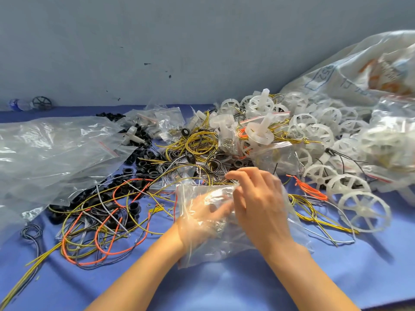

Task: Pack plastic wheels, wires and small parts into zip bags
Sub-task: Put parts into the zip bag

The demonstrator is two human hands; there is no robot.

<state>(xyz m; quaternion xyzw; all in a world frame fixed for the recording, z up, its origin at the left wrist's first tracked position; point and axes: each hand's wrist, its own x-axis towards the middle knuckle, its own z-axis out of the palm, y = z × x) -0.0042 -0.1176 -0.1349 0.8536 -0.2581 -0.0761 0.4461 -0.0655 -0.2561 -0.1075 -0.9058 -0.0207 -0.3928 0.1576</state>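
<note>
A clear zip bag [224, 245] lies on the blue table in front of me. My left hand [202, 217] is inside the bag and shows through the plastic, fingers spread. My right hand [258, 198] grips the bag's upper edge from outside, fingers curled over it. Yellow, orange and grey wires [107, 225] sprawl to the left among black ring parts [134, 207]. White plastic wheels [363, 209] are heaped at the right.
A large crumpled clear bag [51, 151] covers the left of the blue table [213, 288]. Small empty zip bags [161, 117] lie at the back. A big printed sack [359, 72] rises at the right. A bottle [19, 104] lies far left by the wall.
</note>
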